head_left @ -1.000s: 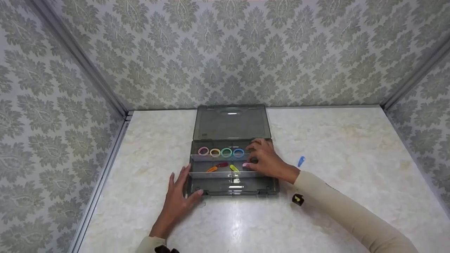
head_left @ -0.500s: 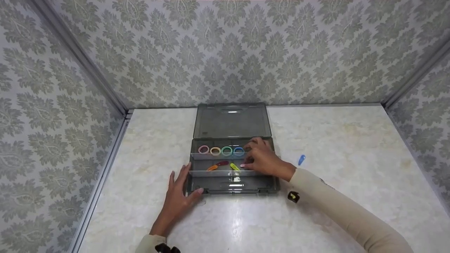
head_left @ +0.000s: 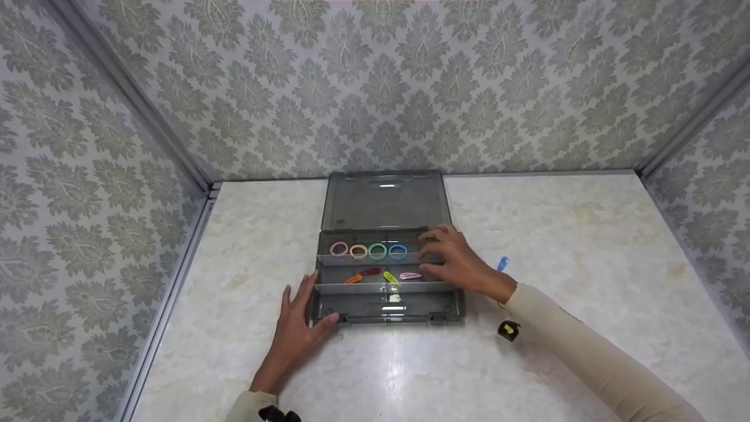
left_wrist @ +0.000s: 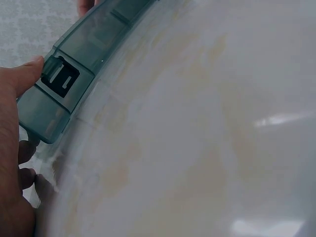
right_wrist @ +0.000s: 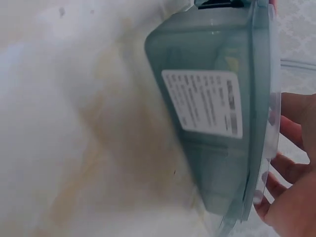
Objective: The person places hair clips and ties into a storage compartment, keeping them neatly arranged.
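Note:
A grey see-through organizer box (head_left: 375, 313) lies on the table with its lid (head_left: 387, 202) folded back. My left hand (head_left: 297, 331) grips its front left corner, thumb by the front latch (left_wrist: 60, 78) and fingers along the left side. My right hand (head_left: 460, 261) is over the box's right end, fingers loosely bent with nothing held. A pink snap hair clip (head_left: 410, 275) lies in the middle row beside the right thumb. Yellow (head_left: 391, 278), orange (head_left: 354, 279) and dark red (head_left: 371, 271) clips lie left of it. The back row has pink (head_left: 338, 257), yellow, green and blue hair ties.
A blue hair clip (head_left: 503, 263) lies on the marbled table (head_left: 586, 252), right of the box and partly behind the right wrist. Patterned walls (head_left: 387, 88) stand behind and on both sides. A white printed label (right_wrist: 206, 103) is on the box's side.
My right hand first shifts slightly left with the pink clip, then lets it go in the middle row and moves right. My left hand stays at the corner.

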`<state>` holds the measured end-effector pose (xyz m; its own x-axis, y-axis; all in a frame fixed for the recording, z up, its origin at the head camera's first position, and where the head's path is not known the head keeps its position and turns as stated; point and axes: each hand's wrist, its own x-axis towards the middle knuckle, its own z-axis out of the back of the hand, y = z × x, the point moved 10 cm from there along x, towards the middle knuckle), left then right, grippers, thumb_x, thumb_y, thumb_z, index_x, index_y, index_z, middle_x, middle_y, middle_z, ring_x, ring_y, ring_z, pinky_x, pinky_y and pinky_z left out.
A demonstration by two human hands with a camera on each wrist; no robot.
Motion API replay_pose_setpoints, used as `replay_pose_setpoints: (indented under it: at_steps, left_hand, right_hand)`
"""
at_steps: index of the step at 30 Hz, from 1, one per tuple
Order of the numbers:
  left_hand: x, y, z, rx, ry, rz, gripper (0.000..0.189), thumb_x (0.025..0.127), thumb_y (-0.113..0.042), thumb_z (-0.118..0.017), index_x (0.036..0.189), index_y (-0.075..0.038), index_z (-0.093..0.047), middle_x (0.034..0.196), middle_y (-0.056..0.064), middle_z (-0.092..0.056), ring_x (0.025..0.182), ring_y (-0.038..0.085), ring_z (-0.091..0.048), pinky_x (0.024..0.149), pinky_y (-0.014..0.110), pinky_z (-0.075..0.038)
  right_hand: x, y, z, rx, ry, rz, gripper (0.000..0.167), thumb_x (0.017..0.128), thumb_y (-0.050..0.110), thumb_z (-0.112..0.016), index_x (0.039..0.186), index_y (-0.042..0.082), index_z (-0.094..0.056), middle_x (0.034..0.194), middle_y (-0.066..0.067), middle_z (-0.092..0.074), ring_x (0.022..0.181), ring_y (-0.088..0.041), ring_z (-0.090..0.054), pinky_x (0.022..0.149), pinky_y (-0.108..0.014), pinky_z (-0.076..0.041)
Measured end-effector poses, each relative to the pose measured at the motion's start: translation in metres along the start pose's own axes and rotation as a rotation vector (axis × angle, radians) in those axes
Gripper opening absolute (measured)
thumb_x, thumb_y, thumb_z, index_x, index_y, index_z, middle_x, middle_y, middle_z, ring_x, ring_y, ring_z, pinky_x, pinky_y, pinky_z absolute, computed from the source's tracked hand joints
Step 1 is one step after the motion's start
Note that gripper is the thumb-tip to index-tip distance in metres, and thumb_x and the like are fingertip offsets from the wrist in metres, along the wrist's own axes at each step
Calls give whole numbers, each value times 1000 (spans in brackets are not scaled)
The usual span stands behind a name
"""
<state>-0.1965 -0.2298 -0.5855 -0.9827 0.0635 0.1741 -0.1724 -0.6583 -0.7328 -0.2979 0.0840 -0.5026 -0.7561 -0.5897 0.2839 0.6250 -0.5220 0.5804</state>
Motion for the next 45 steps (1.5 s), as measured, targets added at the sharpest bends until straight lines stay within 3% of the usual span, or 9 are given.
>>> replay_pose_setpoints:
  at_steps: [6, 17, 26, 38, 45]
  left_hand:
    - [1, -3, 1, 8, -10, -33, 98, 96, -48, -83, 174, -15, -35, 176, 19, -37, 164, 41, -32, 135, 65, -4]
    - [1, -2, 0, -1, -10, -30, 97, 96, -46, -84, 174, -17, -34, 176, 19, -37, 164, 42, -32, 134, 67, -4]
    - [0, -2, 0, -13, -9, -9, 97, 95, -45, -84, 175, -20, -34, 177, 18, -35, 165, 44, -28, 133, 70, -5]
    - [0, -3, 0, 10, -4, -21, 98, 96, -49, -83, 174, -17, -34, 177, 18, -35, 165, 41, -30, 135, 66, -3]
    - [0, -1, 0, 3, -6, -5, 98, 96, -50, -82, 175, -20, -34, 178, 17, -34, 166, 45, -26, 133, 70, -6]
  right_hand:
    - [-16, -17, 25, 54, -114, -9, 17, 94, 3, -87, 110, 2, -82, 140, -21, -65, 140, -47, -47, 116, -72, -35]
    - [-55, -72, 59, 113, -193, -153, 20, 95, 4, -87, 113, 1, -83, 140, -22, -67, 139, -45, -48, 115, -65, -40]
    - [-88, -107, 87, 137, -292, -220, 23, 95, 1, -85, 116, -6, -80, 138, -26, -68, 138, -46, -48, 114, -65, -35]
    - [-127, -135, 83, 200, -265, -411, 26, 102, 14, -82, 121, -3, -79, 144, -22, -64, 143, -37, -45, 122, -66, -38]
    - [-136, -131, 78, 138, -238, -475, 41, 100, 15, -85, 128, -13, -74, 146, -28, -60, 145, -47, -43, 120, -67, -41]
